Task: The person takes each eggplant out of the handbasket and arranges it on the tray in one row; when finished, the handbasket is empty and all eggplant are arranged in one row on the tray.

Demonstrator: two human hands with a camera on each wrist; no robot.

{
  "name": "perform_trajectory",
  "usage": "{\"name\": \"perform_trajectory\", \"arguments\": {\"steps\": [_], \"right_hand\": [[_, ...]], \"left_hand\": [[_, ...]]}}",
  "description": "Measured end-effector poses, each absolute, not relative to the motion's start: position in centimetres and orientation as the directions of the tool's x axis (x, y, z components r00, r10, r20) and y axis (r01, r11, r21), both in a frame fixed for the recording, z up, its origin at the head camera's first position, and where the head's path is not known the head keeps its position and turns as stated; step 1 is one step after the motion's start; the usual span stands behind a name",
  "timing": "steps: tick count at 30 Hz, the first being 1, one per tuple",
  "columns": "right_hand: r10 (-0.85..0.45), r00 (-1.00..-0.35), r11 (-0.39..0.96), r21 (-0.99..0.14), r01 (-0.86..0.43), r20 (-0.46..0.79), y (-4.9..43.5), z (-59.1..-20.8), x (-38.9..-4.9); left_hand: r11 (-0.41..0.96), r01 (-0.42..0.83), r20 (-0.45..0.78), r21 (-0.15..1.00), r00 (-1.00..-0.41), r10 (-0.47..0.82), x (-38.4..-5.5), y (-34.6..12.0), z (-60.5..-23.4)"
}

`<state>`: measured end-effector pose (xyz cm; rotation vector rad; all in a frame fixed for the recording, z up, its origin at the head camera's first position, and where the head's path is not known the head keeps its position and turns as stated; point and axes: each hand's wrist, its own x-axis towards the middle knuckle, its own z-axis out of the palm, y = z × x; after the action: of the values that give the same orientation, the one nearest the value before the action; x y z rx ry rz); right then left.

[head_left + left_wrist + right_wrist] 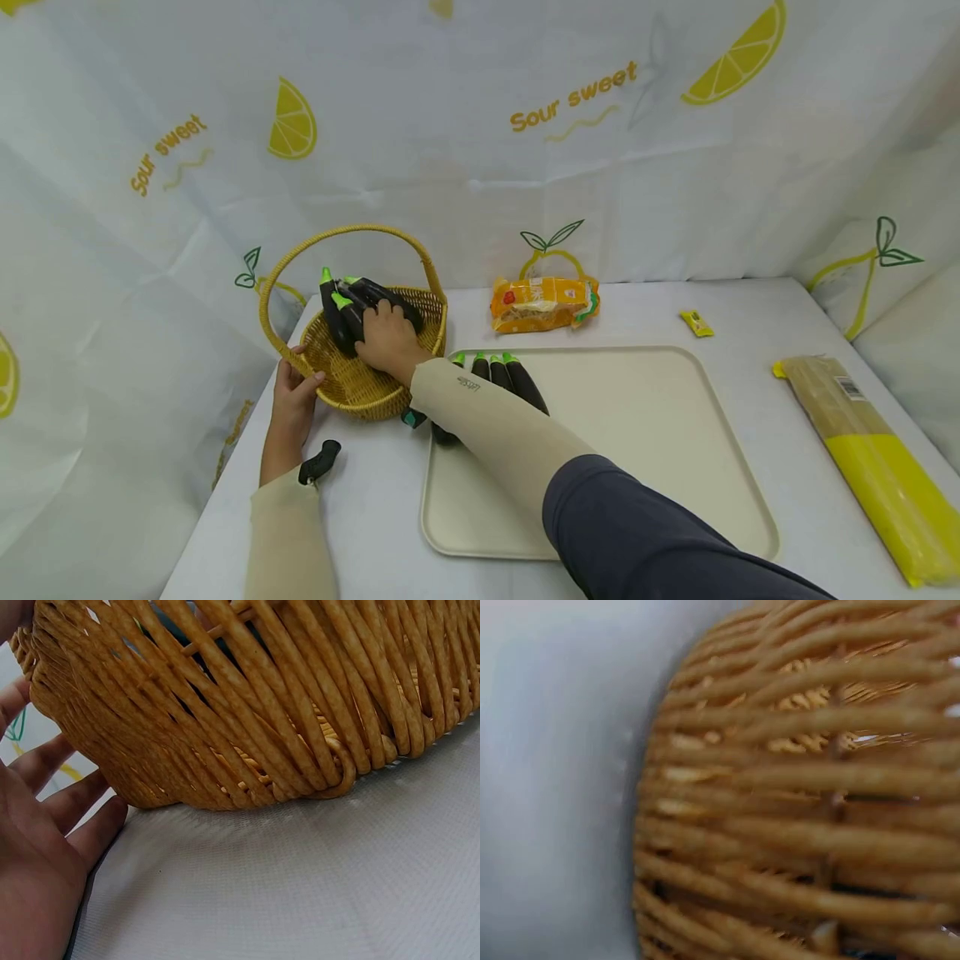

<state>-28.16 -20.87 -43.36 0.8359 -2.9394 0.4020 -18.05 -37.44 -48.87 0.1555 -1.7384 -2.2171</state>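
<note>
Several eggplants (336, 321) are in the basket (382, 408), right hand (390, 340) in there on top of them, though I can't tell if it's actually gripping one. The left hand (292, 408) has hold of the basket's left side, thumb at the rim. More eggplants (528, 385) lie on a tray (645, 450) right of the basket.

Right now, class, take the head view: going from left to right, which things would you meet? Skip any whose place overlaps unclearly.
Basket → orange packet → small yellow packet → long yellow packet.
</note>
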Motion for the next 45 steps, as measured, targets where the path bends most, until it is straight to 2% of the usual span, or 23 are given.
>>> {"name": "perform_trajectory", "arguments": {"steps": [5,9,14,17,21,26,35,40,45], "right_hand": [[-0.497,-0.855,0.795,-0.317,-0.516,0.147,-20.5,-42.9,-28.3],[-0.478,-0.867,0.737,-0.473,-0.484,0.142,-19.4,-41.8,-28.0],[-0.456,-0.872,0.564,-0.699,-0.439,0.180,-16.3,-40.5,-27.4],[-0.451,-0.862,0.454,-0.772,-0.444,0.231,-13.6,-40.0,-27.1],[-0.455,-0.855,0.385,-0.811,-0.441,0.249,-9.6,-39.6,-26.5],[-0.436,-0.871,0.372,-0.835,-0.406,0.229,-4.8,-40.3,-25.9],[-0.343,-0.927,0.492,-0.812,-0.315,0.152,3.5,-42.8,-24.6],[-0.291,-0.954,0.543,-0.807,-0.230,0.076,7.2,-44.5,-24.1],[-0.282,-0.959,0.642,-0.750,-0.160,-0.037,9.4,-46.1,-23.2]], "left_hand": [[-0.224,0.183,0.105,0.957,-0.941,-0.321,-18.1,-37.4,-48.8],[-0.230,0.183,0.103,0.956,-0.941,-0.323,-18.2,-37.5,-48.8],[-0.232,0.198,0.114,0.952,-0.936,-0.332,-18.2,-37.4,-48.9],[-0.228,0.191,0.108,0.955,-0.937,-0.333,-18.1,-37.3,-48.9],[-0.236,0.179,0.095,0.955,-0.940,-0.328,-18.2,-37.1,-48.8],[-0.237,0.183,0.100,0.954,-0.941,-0.325,-18.3,-37.1,-48.8],[-0.214,0.173,0.095,0.961,-0.938,-0.333,-18.2,-37.4,-48.9],[-0.212,0.178,0.101,0.961,-0.938,-0.332,-18.2,-37.3,-48.9],[-0.218,0.183,0.104,0.959,-0.939,-0.329,-18.1,-37.2,-48.8]]}}
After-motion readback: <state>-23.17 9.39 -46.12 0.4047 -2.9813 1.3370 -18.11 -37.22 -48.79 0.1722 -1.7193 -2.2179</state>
